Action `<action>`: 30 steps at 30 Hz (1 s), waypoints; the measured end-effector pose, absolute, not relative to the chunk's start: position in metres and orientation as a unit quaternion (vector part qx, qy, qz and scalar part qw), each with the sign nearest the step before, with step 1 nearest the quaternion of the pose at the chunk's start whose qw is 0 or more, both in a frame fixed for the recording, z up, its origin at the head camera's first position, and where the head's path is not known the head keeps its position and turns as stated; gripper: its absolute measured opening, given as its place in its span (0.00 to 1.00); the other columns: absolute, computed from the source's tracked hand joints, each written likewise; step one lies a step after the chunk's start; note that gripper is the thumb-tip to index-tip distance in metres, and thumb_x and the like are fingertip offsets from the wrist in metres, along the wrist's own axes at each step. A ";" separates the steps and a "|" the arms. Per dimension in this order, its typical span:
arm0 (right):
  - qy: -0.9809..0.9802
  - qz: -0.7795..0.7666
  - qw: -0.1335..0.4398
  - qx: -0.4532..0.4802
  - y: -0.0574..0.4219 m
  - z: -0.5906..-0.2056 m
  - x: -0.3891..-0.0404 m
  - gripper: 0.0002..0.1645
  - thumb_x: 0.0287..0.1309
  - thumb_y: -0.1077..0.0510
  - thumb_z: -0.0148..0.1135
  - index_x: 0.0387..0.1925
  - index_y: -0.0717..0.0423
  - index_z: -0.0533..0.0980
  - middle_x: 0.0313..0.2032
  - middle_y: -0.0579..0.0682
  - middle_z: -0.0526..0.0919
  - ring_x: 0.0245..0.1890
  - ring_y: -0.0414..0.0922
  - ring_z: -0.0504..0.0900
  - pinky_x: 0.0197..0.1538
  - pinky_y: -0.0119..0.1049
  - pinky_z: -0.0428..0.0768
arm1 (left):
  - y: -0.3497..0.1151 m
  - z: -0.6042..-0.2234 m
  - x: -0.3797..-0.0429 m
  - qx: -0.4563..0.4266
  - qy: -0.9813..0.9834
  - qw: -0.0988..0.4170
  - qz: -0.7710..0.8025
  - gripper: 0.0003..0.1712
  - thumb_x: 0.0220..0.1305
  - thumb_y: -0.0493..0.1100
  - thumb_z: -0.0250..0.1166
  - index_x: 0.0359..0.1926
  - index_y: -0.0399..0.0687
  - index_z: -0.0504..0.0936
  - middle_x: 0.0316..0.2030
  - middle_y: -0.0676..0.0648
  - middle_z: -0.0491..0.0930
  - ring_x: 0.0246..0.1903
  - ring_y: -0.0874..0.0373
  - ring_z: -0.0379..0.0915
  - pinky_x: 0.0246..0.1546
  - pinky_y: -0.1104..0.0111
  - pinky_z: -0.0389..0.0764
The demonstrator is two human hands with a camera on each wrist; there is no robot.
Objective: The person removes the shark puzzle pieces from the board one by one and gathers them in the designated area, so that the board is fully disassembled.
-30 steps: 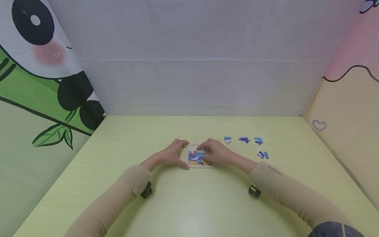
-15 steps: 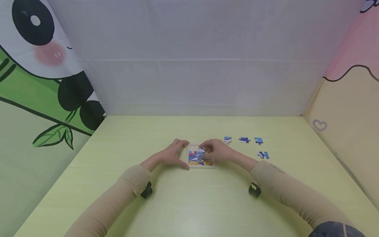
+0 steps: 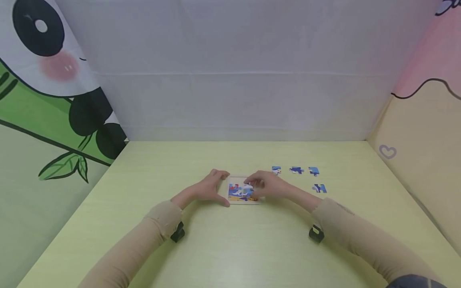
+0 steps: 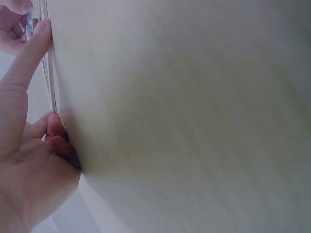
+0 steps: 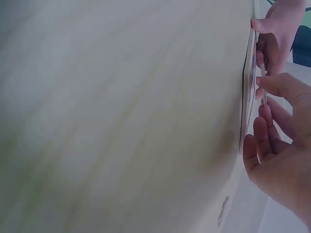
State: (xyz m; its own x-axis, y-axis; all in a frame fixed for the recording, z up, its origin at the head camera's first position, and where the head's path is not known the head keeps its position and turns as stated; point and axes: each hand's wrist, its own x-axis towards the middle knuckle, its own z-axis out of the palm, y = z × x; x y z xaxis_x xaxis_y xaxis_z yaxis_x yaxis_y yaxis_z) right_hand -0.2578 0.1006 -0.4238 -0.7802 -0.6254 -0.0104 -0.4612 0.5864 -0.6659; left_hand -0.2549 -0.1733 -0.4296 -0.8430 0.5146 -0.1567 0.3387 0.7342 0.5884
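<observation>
A small jigsaw puzzle tray (image 3: 243, 203) with a pale rim lies flat on the table, holding a blue and sandy sea picture. My left hand (image 3: 209, 187) holds its left side, thumb at the near corner and fingers at the far one. In the left wrist view the thumb (image 4: 31, 56) lies against the tray's edge. Over the tray's right half, my right hand (image 3: 271, 185) pinches a puzzle piece between thumb and fingers. The right wrist view shows that puzzle piece (image 5: 265, 92) edge-on, tilted just above the tray; its picture is hidden there.
Several loose blue puzzle pieces lie to the right of the tray: three in a back row, including a middle piece (image 3: 296, 170), and a nearer piece (image 3: 319, 188). A pale cloth wall (image 3: 230, 104) closes off the table's far edge.
My right hand has shifted slightly right over the tray, still pinching the puzzle piece. The left hand has kept its place on the tray, and the loose pieces lie as before.
</observation>
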 end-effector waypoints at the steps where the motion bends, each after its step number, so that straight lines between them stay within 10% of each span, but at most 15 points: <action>1: 0.885 -0.329 0.122 -0.306 0.102 -0.424 -0.258 0.26 0.52 0.56 0.72 0.55 0.45 0.80 0.47 0.44 0.81 0.47 0.42 0.76 0.51 0.38 0.76 | -0.173 -0.430 -0.255 0.233 0.918 0.156 0.281 0.61 0.42 0.56 0.81 0.73 0.44 0.57 0.63 0.39 0.62 0.62 0.48 0.61 0.71 0.50 0.64; 30: 0.898 -0.301 0.078 -0.310 0.182 -0.415 -0.253 0.24 0.54 0.56 0.72 0.54 0.52 0.79 0.44 0.43 0.83 0.45 0.42 0.77 0.54 0.42 0.77 | -0.173 -0.433 -0.257 0.219 0.919 0.160 0.287 0.62 0.41 0.56 0.82 0.73 0.48 0.57 0.63 0.42 0.62 0.62 0.50 0.60 0.71 0.53 0.63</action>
